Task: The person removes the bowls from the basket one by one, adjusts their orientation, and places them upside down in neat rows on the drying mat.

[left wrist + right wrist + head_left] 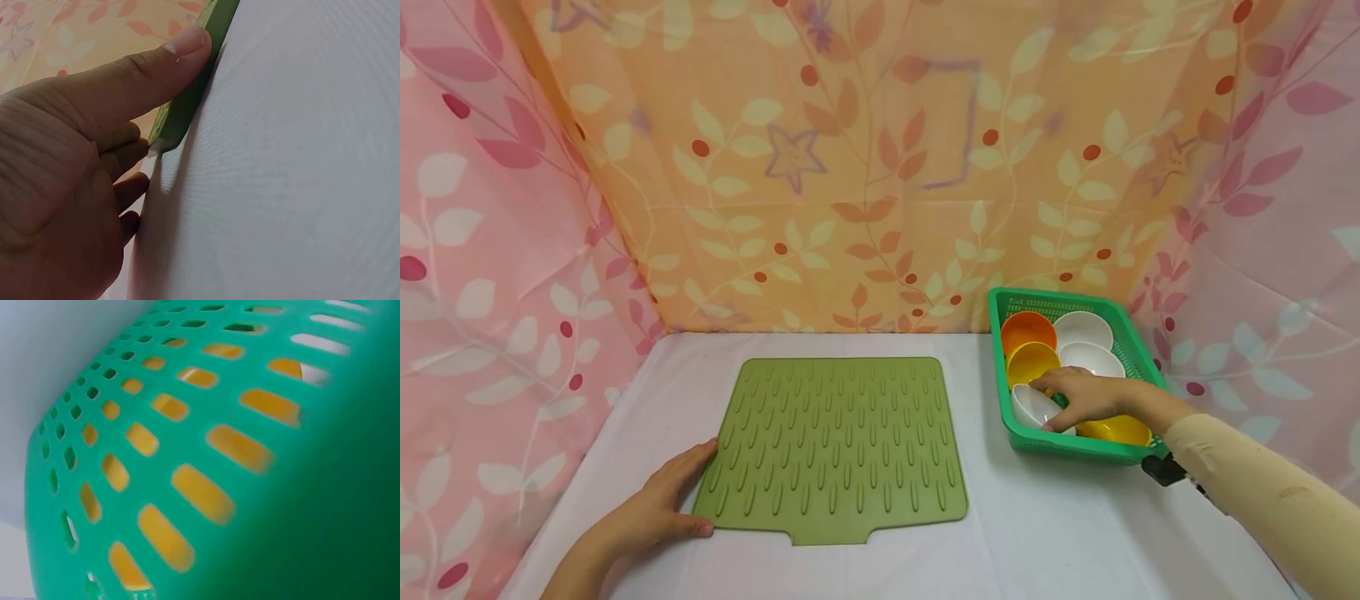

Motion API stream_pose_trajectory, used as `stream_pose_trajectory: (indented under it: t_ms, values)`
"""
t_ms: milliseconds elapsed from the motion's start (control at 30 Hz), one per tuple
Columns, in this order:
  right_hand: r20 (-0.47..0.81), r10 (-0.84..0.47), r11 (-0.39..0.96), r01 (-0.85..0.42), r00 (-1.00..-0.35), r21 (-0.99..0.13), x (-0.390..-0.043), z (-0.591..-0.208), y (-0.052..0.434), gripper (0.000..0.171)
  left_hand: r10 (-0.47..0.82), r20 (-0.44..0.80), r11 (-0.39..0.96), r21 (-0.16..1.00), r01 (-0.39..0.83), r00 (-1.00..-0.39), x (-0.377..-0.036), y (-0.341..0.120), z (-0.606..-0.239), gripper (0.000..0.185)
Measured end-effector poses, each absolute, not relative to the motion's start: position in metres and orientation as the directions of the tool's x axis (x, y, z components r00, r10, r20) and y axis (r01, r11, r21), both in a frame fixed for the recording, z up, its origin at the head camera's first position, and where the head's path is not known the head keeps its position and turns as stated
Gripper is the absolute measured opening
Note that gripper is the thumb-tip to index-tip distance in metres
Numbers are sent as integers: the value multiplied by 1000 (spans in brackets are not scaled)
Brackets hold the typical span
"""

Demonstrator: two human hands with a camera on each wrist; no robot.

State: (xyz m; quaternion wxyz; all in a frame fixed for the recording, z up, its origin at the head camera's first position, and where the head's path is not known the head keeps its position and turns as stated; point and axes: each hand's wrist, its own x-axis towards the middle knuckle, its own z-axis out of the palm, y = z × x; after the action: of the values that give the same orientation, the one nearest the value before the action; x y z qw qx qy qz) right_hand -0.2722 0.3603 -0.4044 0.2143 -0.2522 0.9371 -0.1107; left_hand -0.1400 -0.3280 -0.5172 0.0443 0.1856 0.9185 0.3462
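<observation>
My left hand [658,504] lies at the left edge of a green ribbed drying mat [835,450], fingers extended along it. In the left wrist view, the thumb of the left hand [75,150] touches the mat's edge [181,115]. Over at the right, my right hand [1086,393] reaches into a green plastic basket [1022,442] and grips a tilted white bowl [1033,407] between thumb and fingers. Around it in the basket are an orange bowl [1028,329], yellow bowls [1032,360] and other white bowls [1084,329]. The right hand is outside the right wrist view.
The basket's slotted wall [187,444] fills the right wrist view, yellow showing through. A white cloth [1000,533] covers the table. Patterned curtains [865,167] stand behind and at both sides.
</observation>
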Motion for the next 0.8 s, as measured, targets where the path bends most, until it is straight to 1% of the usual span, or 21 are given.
stream_pose_trajectory:
  t_ms: [200, 433, 633, 800]
  values:
    - [-235, -493, 851, -408, -838, -329, -265, -405, 365, 90, 363, 27, 687, 668, 286, -932, -141, -327, -517, 120]
    - [-20, -491, 828, -460, -871, -322, -261, -400, 368, 91, 364, 42, 690, 658, 300, -930, -141, -327, -513, 118]
    - [62, -444, 821, -433, -894, -372, -254, -388, 365, 100, 344, -8, 698, 671, 251, -939, -141, -327, -513, 119]
    - [114, -408, 801, -415, -906, -433, -246, -375, 356, 102, 341, -13, 704, 666, 246, -940, -140, -327, -512, 118]
